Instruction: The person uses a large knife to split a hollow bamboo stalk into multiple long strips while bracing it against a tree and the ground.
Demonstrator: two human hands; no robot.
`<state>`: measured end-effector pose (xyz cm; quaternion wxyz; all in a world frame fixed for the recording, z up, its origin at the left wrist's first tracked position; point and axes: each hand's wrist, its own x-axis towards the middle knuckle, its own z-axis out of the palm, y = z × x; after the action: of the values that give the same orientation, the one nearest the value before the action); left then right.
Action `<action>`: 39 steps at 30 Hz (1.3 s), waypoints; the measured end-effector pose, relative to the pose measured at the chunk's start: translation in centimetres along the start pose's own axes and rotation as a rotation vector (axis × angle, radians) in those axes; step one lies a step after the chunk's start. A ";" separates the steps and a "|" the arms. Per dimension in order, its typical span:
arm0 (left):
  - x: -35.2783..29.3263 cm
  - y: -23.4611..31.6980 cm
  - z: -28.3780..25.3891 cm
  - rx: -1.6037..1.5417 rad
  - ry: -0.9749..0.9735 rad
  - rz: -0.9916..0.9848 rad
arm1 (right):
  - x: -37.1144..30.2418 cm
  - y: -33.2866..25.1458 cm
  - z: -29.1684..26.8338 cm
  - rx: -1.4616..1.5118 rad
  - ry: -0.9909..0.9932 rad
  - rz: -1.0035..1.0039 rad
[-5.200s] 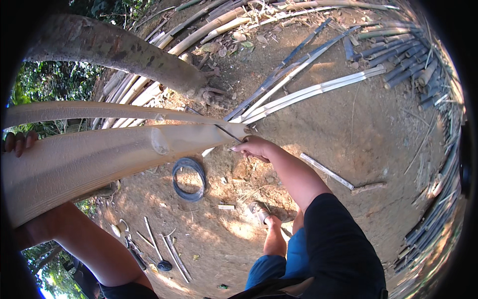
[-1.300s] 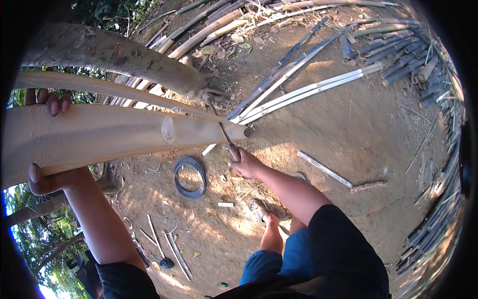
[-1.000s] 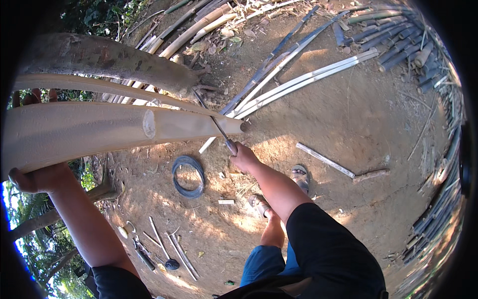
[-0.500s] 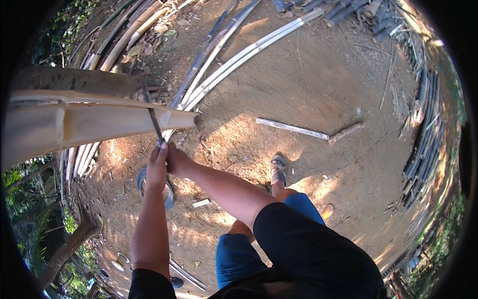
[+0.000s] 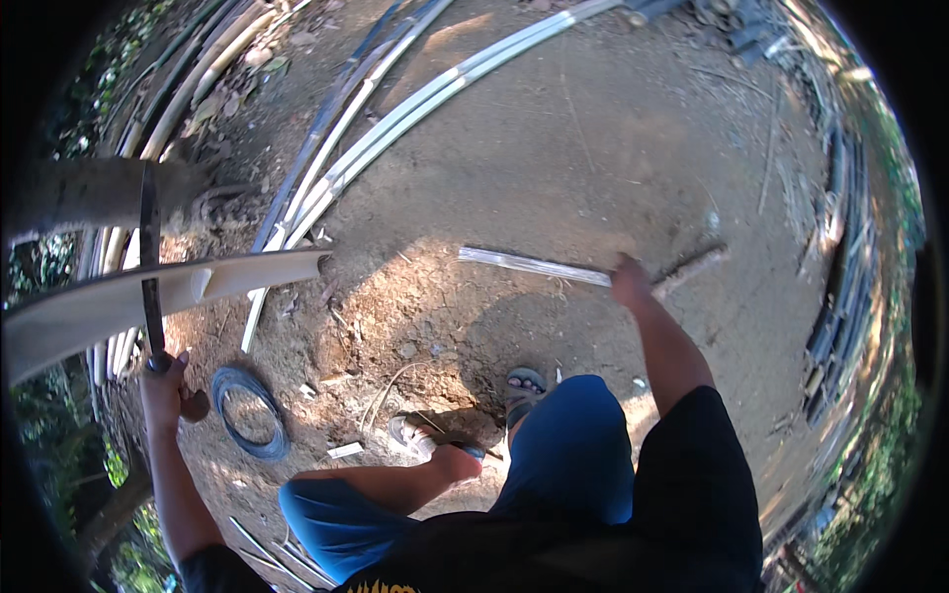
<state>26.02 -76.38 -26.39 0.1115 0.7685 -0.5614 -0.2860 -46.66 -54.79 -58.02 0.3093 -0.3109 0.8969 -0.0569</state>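
My left hand, at the left, is closed round the handle of a long dark-bladed machete. The blade points away from me and crosses a pale split bamboo length, which reaches in from the left edge. Whether the blade bites into the bamboo or only rests against it, I cannot tell. My right hand is stretched down to the ground on the right, closed over the near end of a straight pale stick. Its fingers are partly hidden. Just beyond that hand lies a shorter brown stick.
A coil of dark wire lies on the dirt between my left arm and my feet. Long split bamboo strips run across the far ground. Dark bamboo pieces are piled along the right. A thick trunk-like log stands behind the blade.
My right hand has left the machete handle and reached down right to the pale stick. My left hand still holds the machete, now further left. My body has bent lower and the view has shifted.
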 end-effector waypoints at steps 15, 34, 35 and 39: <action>0.6 -2.4 -1.1 -0.048 -0.003 -0.039 | 5.8 19.0 7.0 -0.494 0.148 0.263; -1.4 -3.0 -0.4 0.045 -0.033 -0.029 | -11.7 -13.9 -2.4 1.133 -0.102 0.066; -1.1 -3.2 -0.2 0.049 -0.045 -0.014 | -11.4 -16.2 -4.3 1.007 -0.217 -0.165; -1.4 -0.8 -0.1 0.123 -0.034 0.105 | -14.1 -27.3 -13.4 0.629 -0.122 -0.876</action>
<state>26.45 -74.87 -26.25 0.0691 0.7384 -0.6193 -0.2577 -31.61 -69.43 -31.90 0.3863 -0.5510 0.6033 -0.4279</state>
